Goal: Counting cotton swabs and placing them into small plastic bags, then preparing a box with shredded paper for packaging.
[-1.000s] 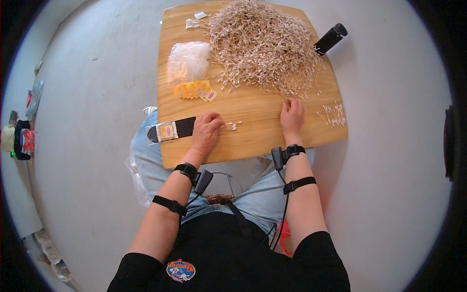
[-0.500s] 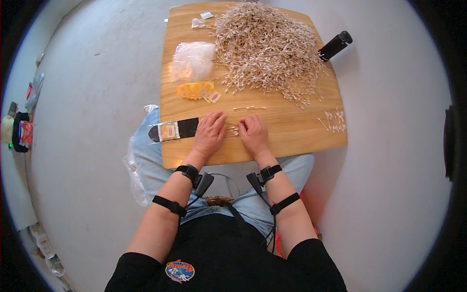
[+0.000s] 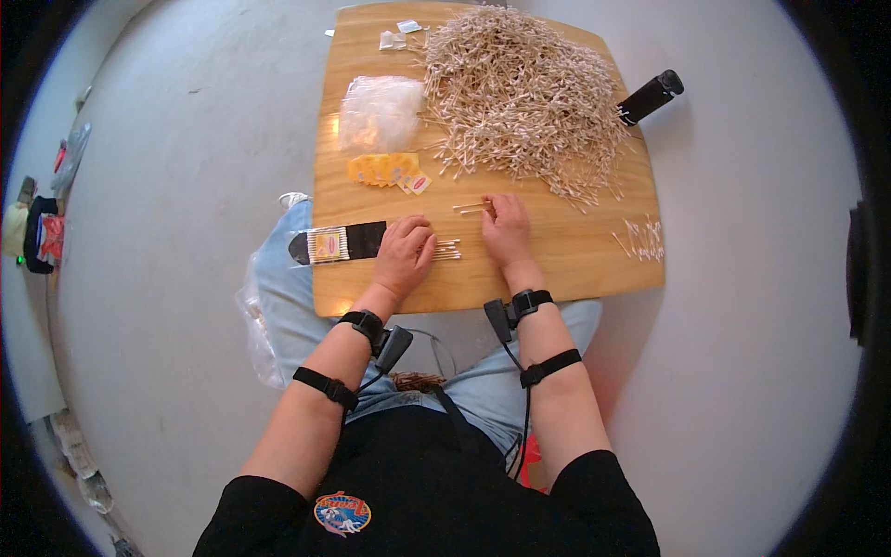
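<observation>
My left hand point(image 3: 405, 252) is closed over a small row of cotton swabs point(image 3: 448, 250), whose white tips stick out on its right. Beside it, on the left, lies a black strip point(image 3: 366, 240), partly under my fingers. A clear packet of cotton swabs with a yellow card point(image 3: 328, 245) lies on the strip's left part. My right hand point(image 3: 507, 228) is farther out on the table, its fingertips pinched at the right end of a few loose cotton swabs point(image 3: 471, 207). The fingers cover part of those swabs.
A large heap of cotton swabs point(image 3: 524, 97) covers the table's far side. Clear plastic bags point(image 3: 380, 113) and yellow cards point(image 3: 385, 170) lie at left. Scattered swabs point(image 3: 642, 239) lie at the right edge, and a black cylinder point(image 3: 652, 97) stands by the heap.
My right hand has moved away from the swabs beside my left hand, outward and right to the loose swabs. My left hand stays over its row. The whole view has shifted slightly.
</observation>
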Available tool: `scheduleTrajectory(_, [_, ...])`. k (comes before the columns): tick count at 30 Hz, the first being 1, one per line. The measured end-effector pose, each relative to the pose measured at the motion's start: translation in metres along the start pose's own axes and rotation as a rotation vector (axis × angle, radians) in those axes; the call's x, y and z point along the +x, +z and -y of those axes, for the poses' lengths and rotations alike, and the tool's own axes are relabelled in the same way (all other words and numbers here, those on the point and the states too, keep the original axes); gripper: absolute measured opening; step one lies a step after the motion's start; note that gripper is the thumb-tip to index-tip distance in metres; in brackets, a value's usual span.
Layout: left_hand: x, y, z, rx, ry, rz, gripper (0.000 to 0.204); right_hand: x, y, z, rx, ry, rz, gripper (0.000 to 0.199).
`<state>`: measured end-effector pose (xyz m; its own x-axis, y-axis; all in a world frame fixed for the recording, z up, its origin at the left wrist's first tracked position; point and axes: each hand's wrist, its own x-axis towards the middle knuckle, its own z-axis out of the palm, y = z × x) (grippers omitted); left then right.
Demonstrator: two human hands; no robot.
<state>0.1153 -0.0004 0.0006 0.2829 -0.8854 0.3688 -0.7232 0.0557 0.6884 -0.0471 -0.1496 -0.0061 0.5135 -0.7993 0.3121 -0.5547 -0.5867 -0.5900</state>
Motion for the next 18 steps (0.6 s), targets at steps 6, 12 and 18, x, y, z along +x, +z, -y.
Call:
scheduleTrajectory(6, [-0.003,0.006,0.003,-0.012,-0.076,-0.103,0.018,0.004,0.012,0.018,0.244,0.088,0.149,0.022])
scheduleTrajectory(12, [-0.003,0.008,0.0,-0.007,-0.085,-0.132,0.023,0.003,-0.003,0.016,-0.049,0.002,0.0,0.02])
scheduleTrajectory(18, [-0.002,0.004,0.001,0.037,-0.068,-0.098,0.026,-0.001,0.008,0.04,0.253,0.036,0.414,0.013])
